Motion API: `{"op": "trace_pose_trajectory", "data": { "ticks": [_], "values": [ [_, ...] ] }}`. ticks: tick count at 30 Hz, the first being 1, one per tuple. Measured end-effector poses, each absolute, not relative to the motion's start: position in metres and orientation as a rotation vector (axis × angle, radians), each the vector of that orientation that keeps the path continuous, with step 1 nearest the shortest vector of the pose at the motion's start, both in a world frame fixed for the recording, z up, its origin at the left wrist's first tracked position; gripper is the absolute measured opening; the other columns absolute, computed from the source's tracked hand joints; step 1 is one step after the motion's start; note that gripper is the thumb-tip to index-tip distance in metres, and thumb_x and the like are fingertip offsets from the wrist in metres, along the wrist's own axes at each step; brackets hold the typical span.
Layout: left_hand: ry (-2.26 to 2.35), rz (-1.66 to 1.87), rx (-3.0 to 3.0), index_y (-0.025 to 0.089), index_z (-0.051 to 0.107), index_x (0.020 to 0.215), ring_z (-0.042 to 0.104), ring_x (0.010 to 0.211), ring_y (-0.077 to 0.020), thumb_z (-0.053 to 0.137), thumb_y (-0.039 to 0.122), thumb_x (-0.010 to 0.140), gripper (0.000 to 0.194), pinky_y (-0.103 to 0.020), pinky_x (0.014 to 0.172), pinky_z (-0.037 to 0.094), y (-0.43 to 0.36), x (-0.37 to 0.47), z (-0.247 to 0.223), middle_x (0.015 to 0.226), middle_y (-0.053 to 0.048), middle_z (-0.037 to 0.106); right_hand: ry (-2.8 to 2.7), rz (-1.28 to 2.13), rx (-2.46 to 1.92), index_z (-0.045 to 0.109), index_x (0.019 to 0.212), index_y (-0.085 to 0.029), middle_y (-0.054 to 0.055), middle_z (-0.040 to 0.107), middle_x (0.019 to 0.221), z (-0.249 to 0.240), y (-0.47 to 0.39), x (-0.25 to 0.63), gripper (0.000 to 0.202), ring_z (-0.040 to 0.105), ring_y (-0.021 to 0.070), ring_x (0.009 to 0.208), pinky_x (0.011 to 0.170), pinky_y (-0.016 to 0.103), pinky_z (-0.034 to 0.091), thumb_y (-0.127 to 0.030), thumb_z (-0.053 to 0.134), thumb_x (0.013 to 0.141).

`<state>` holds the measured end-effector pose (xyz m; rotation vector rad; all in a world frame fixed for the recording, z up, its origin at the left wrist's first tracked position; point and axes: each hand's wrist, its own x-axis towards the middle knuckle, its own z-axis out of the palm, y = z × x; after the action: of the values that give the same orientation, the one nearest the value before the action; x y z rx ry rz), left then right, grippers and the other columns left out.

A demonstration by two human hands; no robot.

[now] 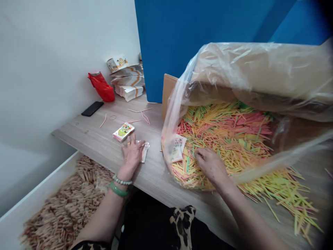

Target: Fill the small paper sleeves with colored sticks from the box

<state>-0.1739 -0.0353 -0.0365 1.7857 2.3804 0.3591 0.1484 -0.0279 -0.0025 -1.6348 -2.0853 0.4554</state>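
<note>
My left hand (133, 151) lies on the table with its fingers spread, partly over a small printed packet (145, 152). Just beyond its fingertips is a small stack of printed cards or packets (124, 131). Over a large heap of thin coloured sticks (234, 139), in a plastic-lined carton, my right hand (210, 162) has its fingers curled together; whatever is between them is hidden. Left of that hand, printed packets (178, 148) rest on the heap, partly behind the clear plastic liner (173, 114).
The carton (170, 90) leans toward me, with sticks spilling onto the table (156, 173). Farther back are a black phone (92, 108), a red bag (101, 86) and stacked printed sheets (128, 81). Below left, a white bin (41, 189) holds many small bundles.
</note>
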Motion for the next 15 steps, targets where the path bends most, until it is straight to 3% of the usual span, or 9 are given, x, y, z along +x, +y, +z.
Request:
{"op": "trace_pose_trajectory", "data": {
  "ticks": [4,6,9,12,15],
  "values": [
    [2.544,0.458,1.840,0.016,0.054,0.147,0.032,0.149,-0.0440,0.048,0.040,0.101,0.053,-0.069,0.116,0.026,-0.036,-0.175,-0.034,0.163,-0.026,0.033,-2.182,0.482,-1.859,0.066,0.076,-0.022,0.012,0.071,0.088,0.010,-0.023,0.100,0.027,0.064,0.0259,0.083,0.072,0.035,0.040,-0.041,0.057,0.092],
    [2.548,0.736,1.904,0.011,0.056,0.143,0.039,0.147,-0.0413,0.048,0.039,0.101,0.052,-0.064,0.117,0.030,-0.040,-0.171,-0.033,0.159,-0.027,0.040,-2.245,0.427,-1.942,0.069,0.091,-0.017,0.016,0.073,0.100,0.012,-0.019,0.081,0.028,0.066,0.0283,0.092,0.075,0.035,0.042,-0.044,0.061,0.089],
    [2.330,1.184,2.008,0.015,0.068,0.127,0.054,0.136,-0.0349,0.051,0.040,0.100,0.041,-0.053,0.112,0.044,-0.052,-0.156,-0.028,0.152,-0.023,0.052,-2.238,0.484,-2.022,0.069,0.102,-0.015,0.015,0.074,0.107,0.009,-0.013,0.072,0.026,0.067,0.0267,0.094,0.073,0.032,0.041,-0.035,0.056,0.090],
    [2.038,1.436,2.057,0.019,0.075,0.109,0.068,0.112,-0.0263,0.056,0.036,0.099,0.027,-0.041,0.098,0.055,-0.065,-0.131,-0.018,0.129,-0.016,0.069,-2.152,0.584,-1.994,0.068,0.090,-0.020,0.009,0.074,0.097,0.004,-0.010,0.082,0.025,0.065,0.0218,0.086,0.067,0.029,0.035,-0.029,0.045,0.095],
    [1.718,1.467,2.043,0.020,0.077,0.099,0.071,0.094,-0.0201,0.058,0.028,0.097,0.020,-0.033,0.088,0.057,-0.068,-0.101,-0.004,0.102,-0.009,0.075,-2.016,0.595,-1.890,0.061,0.071,-0.021,0.004,0.066,0.078,0.002,-0.010,0.098,0.031,0.058,0.0184,0.074,0.064,0.029,0.030,-0.028,0.042,0.095]
  ]
}}
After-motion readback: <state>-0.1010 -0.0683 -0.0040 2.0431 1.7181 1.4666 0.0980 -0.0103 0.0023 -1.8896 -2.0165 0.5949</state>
